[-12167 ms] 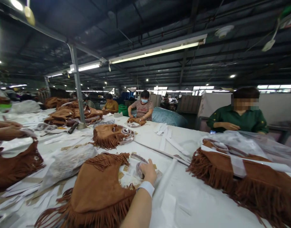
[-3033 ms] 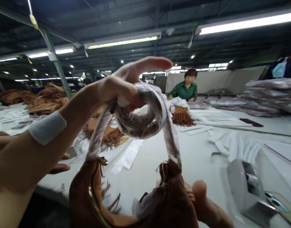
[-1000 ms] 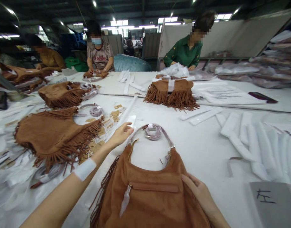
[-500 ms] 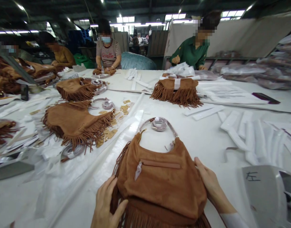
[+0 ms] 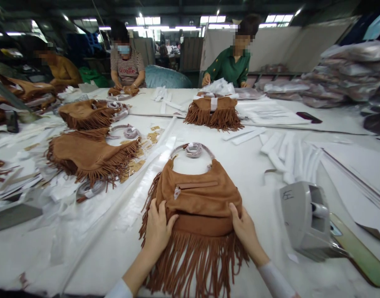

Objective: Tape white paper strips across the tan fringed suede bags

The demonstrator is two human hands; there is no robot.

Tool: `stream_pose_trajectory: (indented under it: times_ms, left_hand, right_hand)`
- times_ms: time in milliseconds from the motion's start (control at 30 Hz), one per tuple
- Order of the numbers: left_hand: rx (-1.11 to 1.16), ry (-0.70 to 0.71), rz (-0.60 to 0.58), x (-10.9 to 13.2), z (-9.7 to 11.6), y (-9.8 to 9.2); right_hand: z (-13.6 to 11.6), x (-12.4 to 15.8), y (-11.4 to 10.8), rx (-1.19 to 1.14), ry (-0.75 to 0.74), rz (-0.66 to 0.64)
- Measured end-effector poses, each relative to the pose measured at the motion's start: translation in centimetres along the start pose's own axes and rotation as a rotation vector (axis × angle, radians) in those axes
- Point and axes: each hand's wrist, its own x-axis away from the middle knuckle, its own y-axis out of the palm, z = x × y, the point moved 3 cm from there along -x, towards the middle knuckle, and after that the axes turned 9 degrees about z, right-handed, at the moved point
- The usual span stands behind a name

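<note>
A brown suede fringed bag [image 5: 198,198] lies flat on the white table [image 5: 258,165] in front of me, zip pocket up. Its wrapped strap [image 5: 193,150] is coiled at the far end. My left hand [image 5: 157,227] rests on the bag's lower left, fingers spread over the suede above the fringe. My right hand [image 5: 245,228] presses the lower right corner, fingers spread flat. Neither hand grips anything.
A grey tape dispenser [image 5: 304,219] stands to the right of the bag. More fringed bags [image 5: 90,155] lie to the left and at the centre back [image 5: 213,111]. White paper strips [image 5: 286,151] lie to the right. Three people work at the far side; wrapped stacks [image 5: 342,70] sit far right.
Both hands slid down to the bag's lower edge above the fringe. The bag lies farther out on the table with its fringe spread toward me.
</note>
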Motion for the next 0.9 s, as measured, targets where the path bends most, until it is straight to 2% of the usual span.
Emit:
stream_pose_trajectory:
  times_ms: [100,200,267,400,533,600,667,733,800,833,900]
  left_hand:
    - [-0.064,-0.007,0.033,-1.9,0.7,0.9]
    - [-0.052,-0.015,0.034,-2.8,0.1,1.1]
    - [0.007,0.002,0.020,-2.3,-0.9,0.9]
    - [0.150,0.045,0.013,0.7,-3.7,0.2]
    - [0.203,-0.012,0.017,2.6,-5.7,-0.5]
    - [0.213,-0.039,0.014,2.7,-6.3,-0.9]
    - [0.215,-0.044,0.005,2.7,-6.9,-1.5]
    - [0.183,-0.038,0.010,2.8,-7.4,-2.3]
    - [0.103,-0.029,0.063,3.3,-7.5,-3.6]
    - [0.060,-0.017,0.101,3.5,-7.2,-4.2]
    - [0.021,0.057,0.144,4.1,-5.5,-5.2]
  right_hand:
    - [-0.7,-3.1,0.4,0.022,-0.031,-0.011]
    - [-1.0,-4.3,-0.1,-0.013,-0.061,-0.063]
    - [-0.6,-3.8,-1.0,-0.053,-0.076,-0.110]
    - [1.1,-0.8,-3.1,-0.108,-0.108,-0.228]
    - [2.1,1.6,-4.8,-0.041,-0.128,-0.284]
    - [2.3,1.9,-5.8,-0.014,-0.150,-0.252]
    - [2.8,1.8,-7.2,0.047,-0.203,-0.148]
    - [3.5,1.9,-9.0,0.159,-0.290,0.055]
    - [4.0,2.8,-10.3,0.253,-0.396,0.250]
    - [4.1,3.6,-10.5,0.271,-0.451,0.294]
    - [3.8,5.6,-9.6,0.254,-0.588,0.260]
